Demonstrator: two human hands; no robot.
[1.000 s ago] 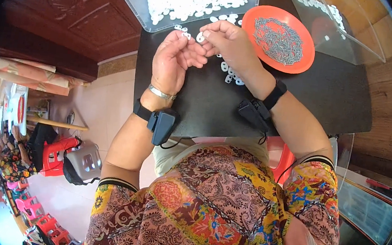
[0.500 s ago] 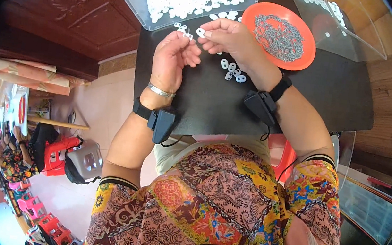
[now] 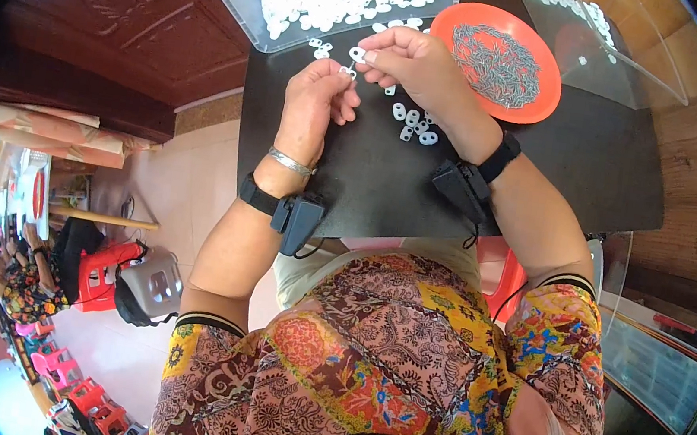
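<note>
My left hand (image 3: 304, 116) pinches a small white plastic piece with holes (image 3: 347, 72) between thumb and fingertips. A thin grey pin seems to stand up from that piece. In my right hand (image 3: 415, 62), thumb and forefinger grip a second white oval piece with holes (image 3: 357, 54), just above the pin. Whether the pin touches this upper piece is too small to tell. Right of my hands, a small cluster of white two-holed pieces (image 3: 412, 121) lies on the dark table (image 3: 370, 185). Some more white pieces (image 3: 321, 47) rest beyond my left fingertips.
A clear bin (image 3: 254, 30) heaped with white pieces stands at the far side. Beside it, an orange plate (image 3: 550, 81) holds many grey metal pins (image 3: 497, 66). Another clear container (image 3: 626, 82) with white pieces is at far right. At left, another person (image 3: 31, 283) sits near stools.
My left hand has shifted slightly right and its piece now sits beneath the one in my right hand. My right hand has risen slightly. The two pieces are closer together.
</note>
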